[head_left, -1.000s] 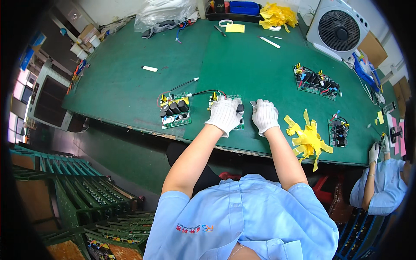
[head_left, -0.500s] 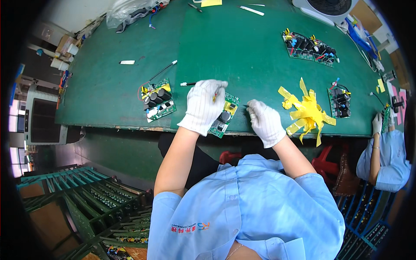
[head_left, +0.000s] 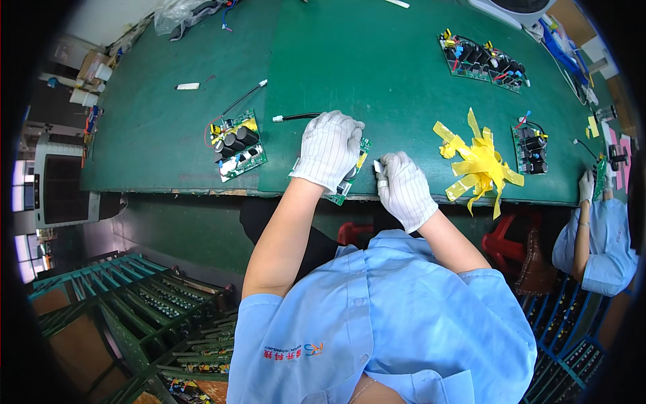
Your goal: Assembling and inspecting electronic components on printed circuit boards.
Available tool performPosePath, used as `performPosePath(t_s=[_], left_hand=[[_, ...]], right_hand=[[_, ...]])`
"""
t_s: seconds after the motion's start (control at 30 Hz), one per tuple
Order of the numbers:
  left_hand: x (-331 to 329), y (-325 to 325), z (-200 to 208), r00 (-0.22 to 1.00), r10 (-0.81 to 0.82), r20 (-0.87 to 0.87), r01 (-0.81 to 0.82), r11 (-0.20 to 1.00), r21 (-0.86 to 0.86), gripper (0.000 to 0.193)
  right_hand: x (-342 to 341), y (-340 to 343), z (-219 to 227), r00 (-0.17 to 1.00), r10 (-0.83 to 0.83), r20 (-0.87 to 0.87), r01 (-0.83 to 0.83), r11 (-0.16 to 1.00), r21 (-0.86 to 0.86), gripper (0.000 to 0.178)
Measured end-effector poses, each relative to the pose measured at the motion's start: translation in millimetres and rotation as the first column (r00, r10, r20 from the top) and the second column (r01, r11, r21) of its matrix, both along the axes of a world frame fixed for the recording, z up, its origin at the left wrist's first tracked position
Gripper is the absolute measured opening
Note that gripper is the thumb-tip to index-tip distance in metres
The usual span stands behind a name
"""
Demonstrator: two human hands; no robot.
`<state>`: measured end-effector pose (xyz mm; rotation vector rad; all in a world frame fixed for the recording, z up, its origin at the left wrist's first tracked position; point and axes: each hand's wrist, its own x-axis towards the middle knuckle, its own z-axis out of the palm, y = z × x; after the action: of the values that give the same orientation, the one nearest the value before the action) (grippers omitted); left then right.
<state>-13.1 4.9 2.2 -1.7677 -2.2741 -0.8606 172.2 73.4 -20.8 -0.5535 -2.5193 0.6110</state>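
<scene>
Your left hand [head_left: 331, 147], grip hidden, likely steadied the circuit board [head_left: 352, 174]; right hand [head_left: 406, 188], three o'clock, pinched a pale flat piece [head_left: 378, 166].

The left hand [head_left: 331, 149] hides most of one green board [head_left: 351, 176] from me. The top edge cuts the fan [head_left: 521, 5].

On green tabletop [head_left: 363, 74] I saw circuit board [head_left: 237, 147] left, white strip [head_left: 188, 86] beyond; half-hidden board [head_left: 342, 192] at front edge; yellow strips [head_left: 483, 165] right, single board [head_left: 531, 149] beside, board pair [head_left: 483, 62] farther back.
</scene>
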Motion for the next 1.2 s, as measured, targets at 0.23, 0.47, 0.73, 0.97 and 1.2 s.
performPosePath(t_s=[0.23, 0.47, 0.73, 0.97, 1.2], left_hand=[[-16, 0, -2, 0.969, -0.003, 0.248, 0.002, 1.000, 0.003, 0.017], [-11, 1, 2, 0.959, 0.024, 0.281, -0.021, 1.000, -0.015, 0.017], [-8, 2, -1, 0.973, 0.045, 0.227, -0.041, 0.999, -0.022, 0.018], [-8, 2, 2, 0.969, 0.056, 0.240, -0.048, 0.998, -0.039, 0.018], [-8, 2, -1, 0.971, 0.050, 0.233, -0.042, 0.998, -0.040, 0.018]], right_hand=[[-2, -3, 7, 0.998, 0.035, 0.053, -0.037, 0.999, 0.037, 0.022], [0, -11, -1, 0.998, 0.055, -0.001, -0.055, 0.996, -0.072, 0.015], [-4, -16, -2, 0.997, 0.054, 0.049, -0.058, 0.996, 0.074, 0.011], [-7, -20, -1, 0.994, 0.034, 0.102, -0.044, 0.994, 0.103, 0.011], [-13, -17, 0, 0.994, -0.063, 0.089, 0.062, 0.998, 0.016, 0.010]])
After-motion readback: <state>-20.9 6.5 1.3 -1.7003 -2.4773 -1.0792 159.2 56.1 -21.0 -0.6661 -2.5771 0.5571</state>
